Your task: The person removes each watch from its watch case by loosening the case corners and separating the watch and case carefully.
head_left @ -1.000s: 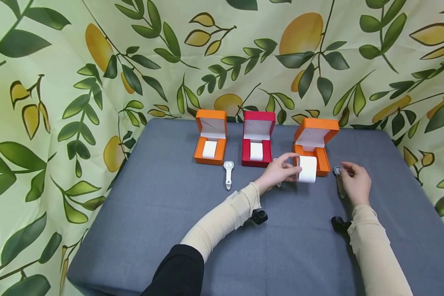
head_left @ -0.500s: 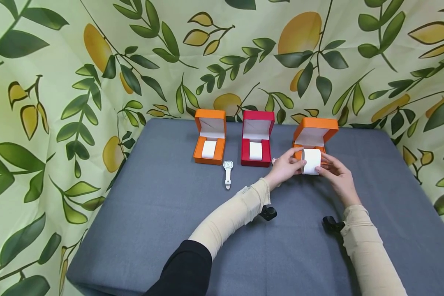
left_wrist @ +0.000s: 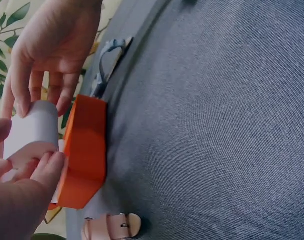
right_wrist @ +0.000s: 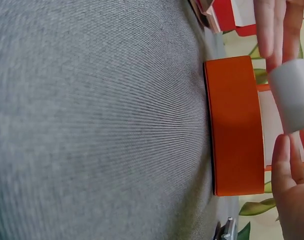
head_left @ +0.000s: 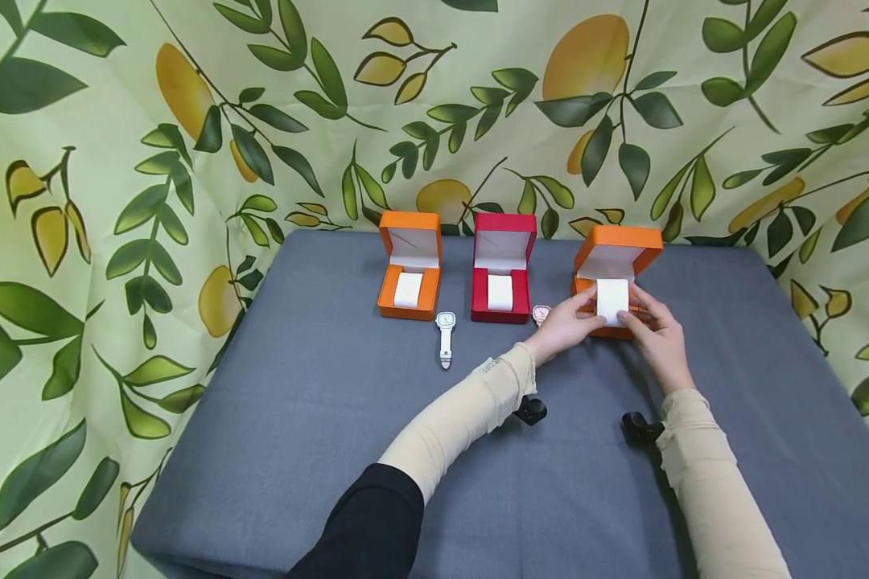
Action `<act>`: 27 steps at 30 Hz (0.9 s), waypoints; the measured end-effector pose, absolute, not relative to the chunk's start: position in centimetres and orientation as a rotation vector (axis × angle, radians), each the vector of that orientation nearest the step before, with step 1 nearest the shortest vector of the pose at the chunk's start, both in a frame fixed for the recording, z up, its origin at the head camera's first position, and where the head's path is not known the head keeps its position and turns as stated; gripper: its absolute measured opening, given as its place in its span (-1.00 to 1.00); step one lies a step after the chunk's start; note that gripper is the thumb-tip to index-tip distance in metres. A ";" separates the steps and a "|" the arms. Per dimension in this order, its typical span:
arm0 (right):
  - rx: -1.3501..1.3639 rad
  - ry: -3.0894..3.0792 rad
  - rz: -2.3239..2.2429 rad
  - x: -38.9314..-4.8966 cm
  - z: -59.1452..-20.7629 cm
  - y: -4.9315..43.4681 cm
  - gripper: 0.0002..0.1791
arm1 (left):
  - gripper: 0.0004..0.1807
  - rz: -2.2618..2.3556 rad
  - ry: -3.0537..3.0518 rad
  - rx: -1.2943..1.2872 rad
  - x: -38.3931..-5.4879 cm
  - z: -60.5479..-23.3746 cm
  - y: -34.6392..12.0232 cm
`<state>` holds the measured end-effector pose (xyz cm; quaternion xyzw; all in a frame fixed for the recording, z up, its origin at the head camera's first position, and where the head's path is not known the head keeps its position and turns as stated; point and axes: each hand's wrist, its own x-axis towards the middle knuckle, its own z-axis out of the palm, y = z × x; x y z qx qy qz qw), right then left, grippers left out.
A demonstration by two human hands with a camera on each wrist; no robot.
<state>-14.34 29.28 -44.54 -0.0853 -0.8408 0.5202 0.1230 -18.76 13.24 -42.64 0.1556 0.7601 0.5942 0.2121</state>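
A white watch cushion (head_left: 612, 301) is held level over the open orange watch box (head_left: 608, 331) at the right. My left hand (head_left: 568, 323) pinches one end of it, and my right hand (head_left: 661, 334) grips the other end with thumb and fingers. In the left wrist view the cushion (left_wrist: 34, 130) shows its rounded side beside the orange box wall (left_wrist: 86, 150). A pink watch (head_left: 541, 314) lies by my left hand, partly covered. Beyond the box, a grey-strapped watch (left_wrist: 109, 65) lies looped on the table; my right hand hides it in the head view.
A red watch box (head_left: 502, 301) and another orange watch box (head_left: 408, 297) stand open to the left, each with a white cushion inside. In front of them lies a white watch (head_left: 445, 338). The table (head_left: 297, 442) has a grey cloth; a leaf-patterned curtain (head_left: 261, 121) hangs behind.
My right hand has left the grey-strapped watch and come left onto the cushion. Both hands have then moved the cushion back over the orange box, its face turned toward the camera.
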 end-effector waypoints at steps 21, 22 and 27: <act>-0.401 -2.408 1.438 -15.4 -45.3 28.4 -0.48 | -0.11 1.586 1.961 0.508 -19.0 -43.3 14.1; -0.396 -2.408 1.430 -15.4 -45.4 28.5 -0.48 | -0.10 1.562 1.971 0.516 -19.0 -43.3 14.1; -0.414 -2.418 1.390 -15.4 -45.7 28.6 -0.51 | -0.10 1.510 2.008 0.522 -19.2 -43.3 14.3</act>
